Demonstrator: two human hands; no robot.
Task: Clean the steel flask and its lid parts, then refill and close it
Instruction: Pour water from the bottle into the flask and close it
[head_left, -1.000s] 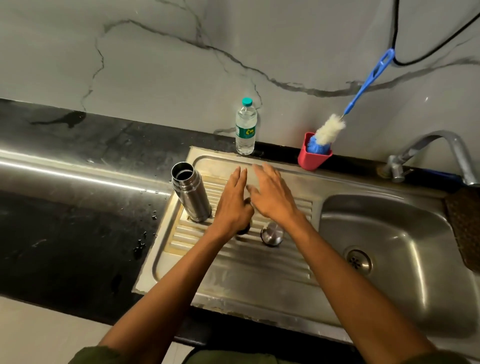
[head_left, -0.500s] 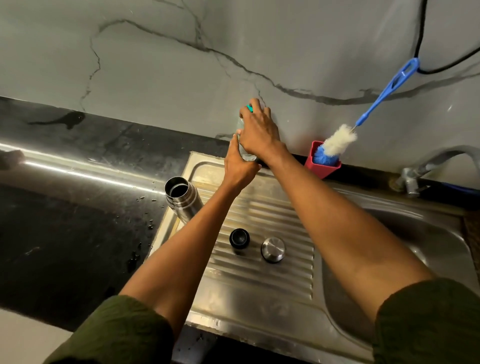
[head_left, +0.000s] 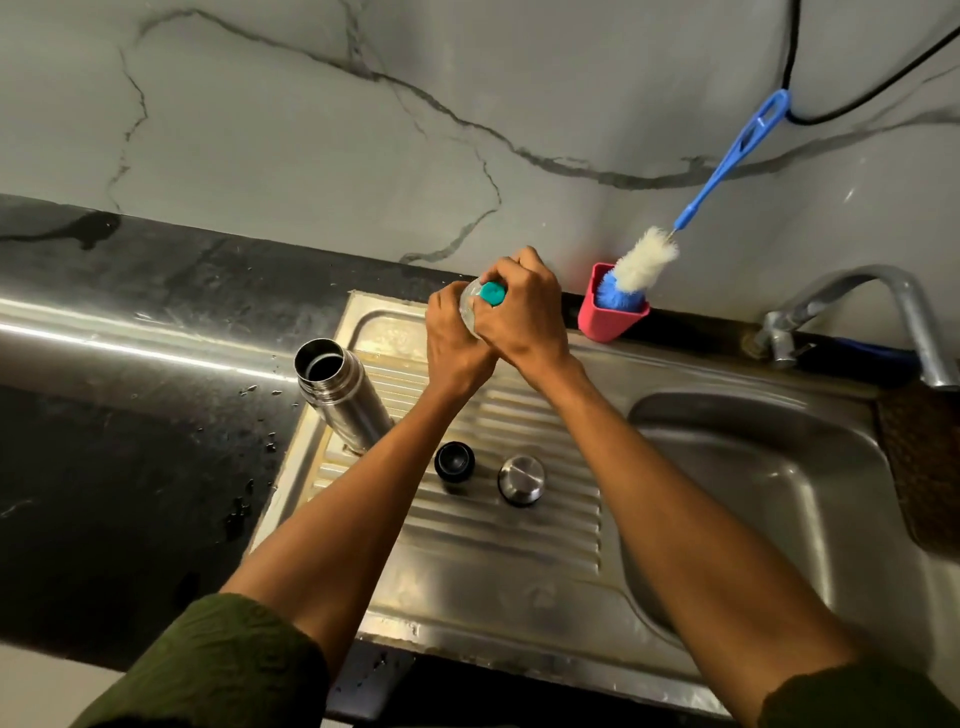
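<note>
The open steel flask (head_left: 340, 395) stands upright at the left edge of the ribbed draining board (head_left: 467, 525). Its black inner stopper (head_left: 454, 460) and steel cap (head_left: 521, 479) sit side by side on the board nearer to me. Above the board I hold a clear plastic water bottle (head_left: 470, 306) with a teal cap (head_left: 491, 292). My left hand (head_left: 454, 343) grips the bottle's body from below. My right hand (head_left: 519, 312) curls round its neck and cap. Most of the bottle is hidden by my fingers.
A red holder (head_left: 605, 319) with a blue-handled white bottle brush (head_left: 647, 265) stands at the wall. The sink basin (head_left: 753, 499) and tap (head_left: 852, 301) lie to the right. A wet black counter (head_left: 130, 441) lies to the left, and a brown mat (head_left: 924, 457) at the far right.
My hands left the draining board, reached the water bottle at the wall and took hold of it. It now sits tilted between both hands, nearer to me.
</note>
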